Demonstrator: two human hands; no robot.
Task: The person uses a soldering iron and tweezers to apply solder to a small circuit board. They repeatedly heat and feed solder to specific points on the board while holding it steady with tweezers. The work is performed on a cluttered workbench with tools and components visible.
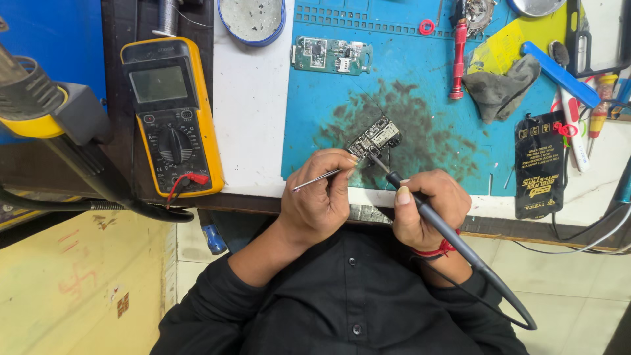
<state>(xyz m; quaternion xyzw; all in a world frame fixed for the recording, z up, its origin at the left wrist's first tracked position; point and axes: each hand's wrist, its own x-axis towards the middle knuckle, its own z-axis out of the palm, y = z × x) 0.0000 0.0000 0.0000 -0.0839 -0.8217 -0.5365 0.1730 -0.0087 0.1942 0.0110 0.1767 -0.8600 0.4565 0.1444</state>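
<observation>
Head view, right hand (430, 210) holding soldering iron (420, 209), circuit board (374, 137)

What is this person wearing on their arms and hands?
Both hands, the left hand and the right hand, are bare, without gloves. Black shirt sleeves are pushed up the forearms. A red thread band circles the right wrist.

My left grip (320, 197) is curled closed beside my right grip (427, 210); both fists sit knuckles-up, forearms converging toward my chest.
</observation>
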